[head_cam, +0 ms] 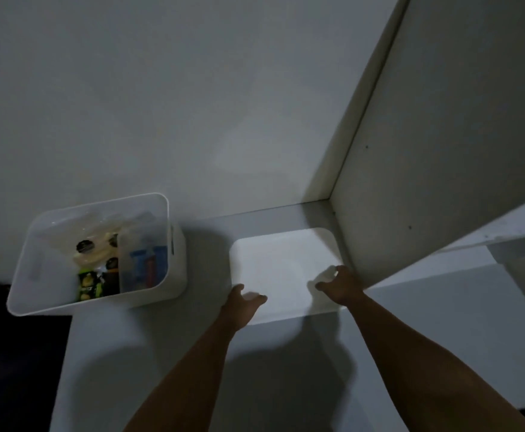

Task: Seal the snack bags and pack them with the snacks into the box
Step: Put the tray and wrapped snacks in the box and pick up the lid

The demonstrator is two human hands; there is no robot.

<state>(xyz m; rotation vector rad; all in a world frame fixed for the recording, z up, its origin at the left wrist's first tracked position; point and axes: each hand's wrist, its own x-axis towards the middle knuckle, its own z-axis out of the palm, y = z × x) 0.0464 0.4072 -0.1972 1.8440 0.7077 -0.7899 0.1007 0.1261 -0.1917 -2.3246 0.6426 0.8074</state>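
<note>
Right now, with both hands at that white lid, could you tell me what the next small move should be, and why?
Probably lift the lid and carry it left onto the box. The left hand and right hand grip its near edge with curled fingers, the box stands open beside it, and snack packs already sit inside, so closing looks like what remains.

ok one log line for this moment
box: packed, open | lid: on table | hands: left, right gripping lid edges
</note>
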